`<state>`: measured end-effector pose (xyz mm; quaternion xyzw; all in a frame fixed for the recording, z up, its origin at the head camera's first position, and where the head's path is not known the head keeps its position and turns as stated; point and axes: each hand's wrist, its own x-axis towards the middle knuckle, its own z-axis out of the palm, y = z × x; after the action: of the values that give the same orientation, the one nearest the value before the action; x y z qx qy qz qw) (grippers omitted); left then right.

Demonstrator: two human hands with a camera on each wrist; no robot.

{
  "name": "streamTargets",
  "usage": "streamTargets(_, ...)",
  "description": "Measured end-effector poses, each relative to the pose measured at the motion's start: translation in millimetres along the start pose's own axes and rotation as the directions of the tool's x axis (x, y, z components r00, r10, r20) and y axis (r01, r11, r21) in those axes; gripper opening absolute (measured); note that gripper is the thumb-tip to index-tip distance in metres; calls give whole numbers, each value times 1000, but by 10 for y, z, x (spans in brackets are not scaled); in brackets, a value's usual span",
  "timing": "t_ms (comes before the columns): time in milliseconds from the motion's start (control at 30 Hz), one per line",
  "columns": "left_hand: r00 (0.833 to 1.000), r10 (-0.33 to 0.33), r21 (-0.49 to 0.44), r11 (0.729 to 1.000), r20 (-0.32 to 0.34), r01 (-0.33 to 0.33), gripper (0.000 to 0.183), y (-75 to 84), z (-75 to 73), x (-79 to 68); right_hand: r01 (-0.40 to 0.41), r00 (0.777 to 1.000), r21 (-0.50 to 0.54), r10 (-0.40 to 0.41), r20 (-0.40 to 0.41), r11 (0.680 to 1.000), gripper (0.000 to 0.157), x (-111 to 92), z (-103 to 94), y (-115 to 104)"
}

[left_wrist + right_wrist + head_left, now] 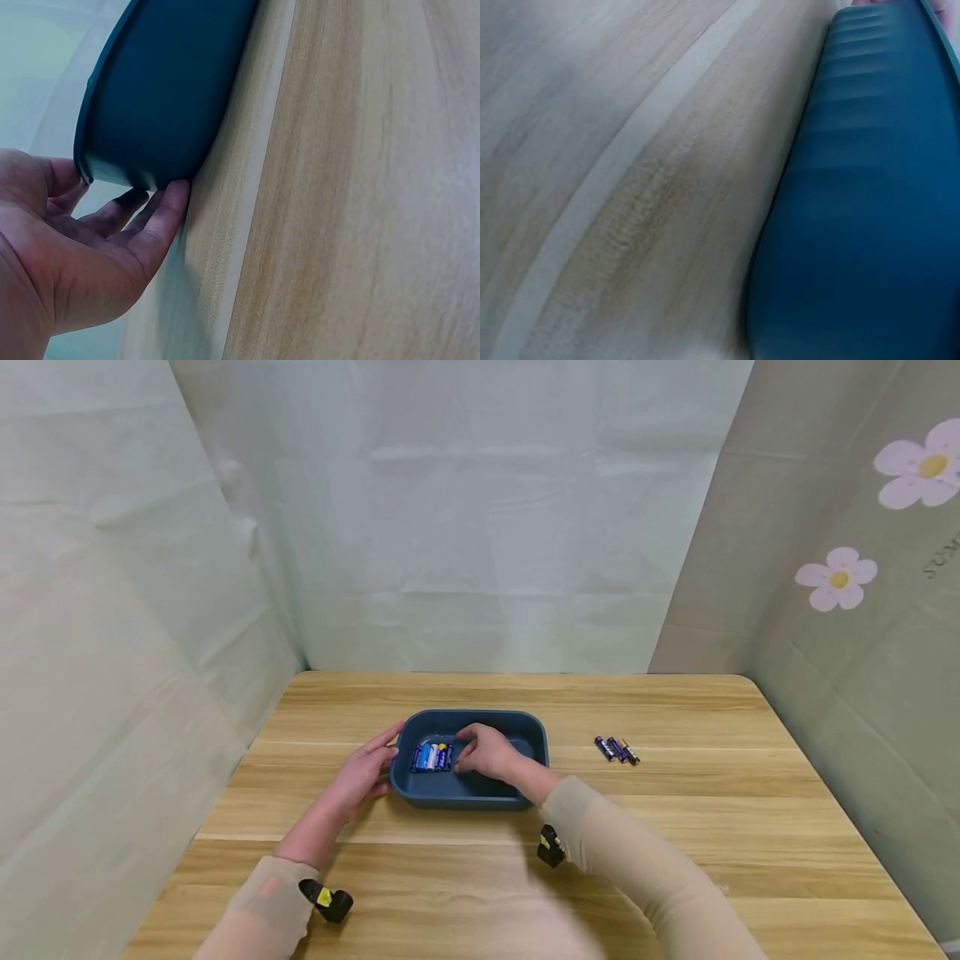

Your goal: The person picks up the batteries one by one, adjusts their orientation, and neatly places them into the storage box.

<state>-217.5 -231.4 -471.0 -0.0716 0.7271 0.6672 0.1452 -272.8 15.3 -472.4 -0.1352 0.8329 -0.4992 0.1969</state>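
A dark blue rectangular plastic bin stands on the table. Inside it, toward the left, several batteries lie side by side in a row, mostly blue with one paler. My left hand holds the bin's left end; in the left wrist view its fingers curve against the outer wall and rim. Reaching into the bin, my right hand has thumb and forefinger bent around the battery at the row's right end. The right wrist view shows only the bin's outer side, so that grip is hidden there.
To the right of the bin, three loose batteries lie together on the wooden table. Pale cloth walls stand behind and at both sides of the table, the right one printed with flowers.
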Motion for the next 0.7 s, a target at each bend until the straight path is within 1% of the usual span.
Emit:
streamTargets(100,1000,0,3,1000,-1,0,52,0,6,4,12,1000,22,-12,-11,1000,54,-21,-36,-27)
streamTargets(167,1000,0,5,1000,-3,0,52,3,7,3,29,999,16,-28,-23,999,52,-28,-67,-38)
streamTargets(300,1000,-1,17,1000,-9,1,52,11,2,-2,92,995,-14,-92,-39,996,47,-59,-158,-67)
streamTargets(500,1000,4,49,999,-4,-4,52,11,-4,-17,226,973,-49,-228,-31,973,44,-188,-358,-132)
streamTargets(700,1000,10,43,999,4,-11,52,0,-3,-10,298,952,-58,-301,-57,953,41,-361,-638,-129)
